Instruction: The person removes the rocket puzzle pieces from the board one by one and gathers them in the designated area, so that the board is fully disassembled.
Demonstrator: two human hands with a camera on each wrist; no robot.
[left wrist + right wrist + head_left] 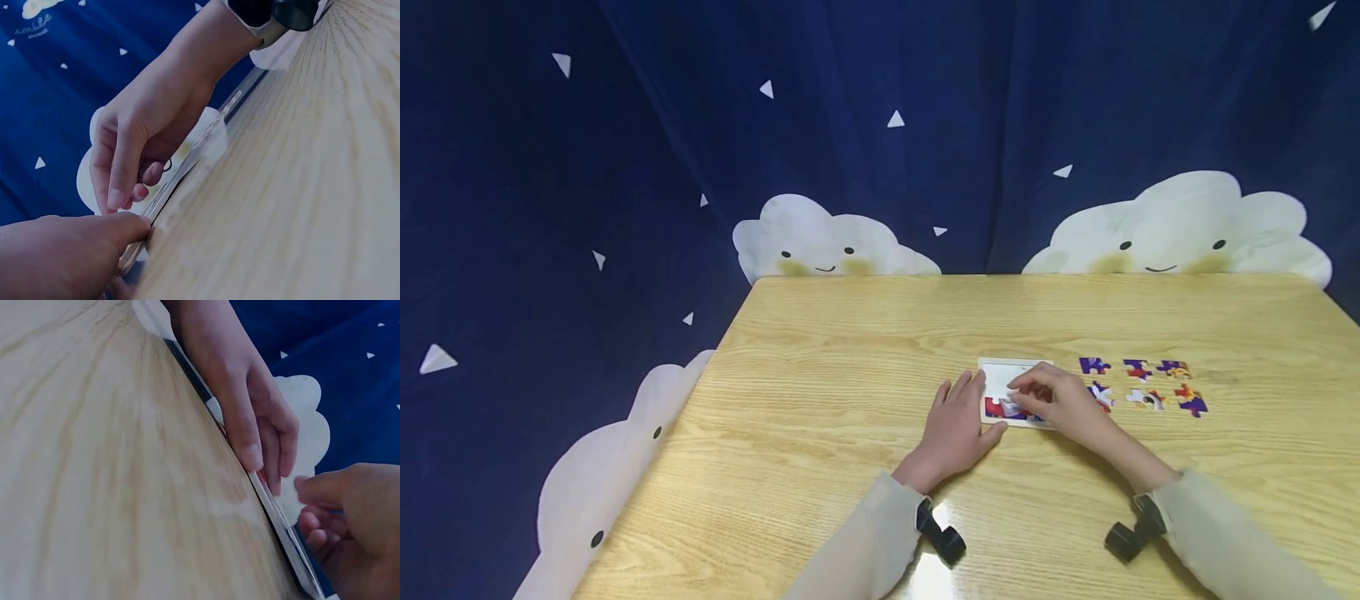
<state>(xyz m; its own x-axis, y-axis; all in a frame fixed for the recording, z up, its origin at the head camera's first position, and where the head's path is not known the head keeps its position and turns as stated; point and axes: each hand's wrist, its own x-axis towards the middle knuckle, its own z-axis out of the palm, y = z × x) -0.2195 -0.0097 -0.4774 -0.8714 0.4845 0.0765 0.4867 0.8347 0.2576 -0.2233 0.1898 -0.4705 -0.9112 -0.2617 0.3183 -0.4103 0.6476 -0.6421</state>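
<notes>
A white-rimmed puzzle tray (1017, 361) lies on the table in the head view, with red, white and purple jigsaw pieces (994, 407) along its near side. My left hand (951, 429) rests at the tray's left edge, fingers extended and thumb by the near corner. Over the tray's right part my right hand (1067, 407) bends down, thumb and index tips close together just above the white part of the puzzle. Its other fingers curl under the palm in the right wrist view. I cannot tell whether those tips pinch a jigsaw piece.
Several loose jigsaw pieces (1138, 369) lie in two rows to the right of the tray, the nearest partly behind my right hand. The wooden table (820, 358) ends at the back against a dark blue curtain (880, 167) with white clouds. A black strap mount sits on each wrist.
</notes>
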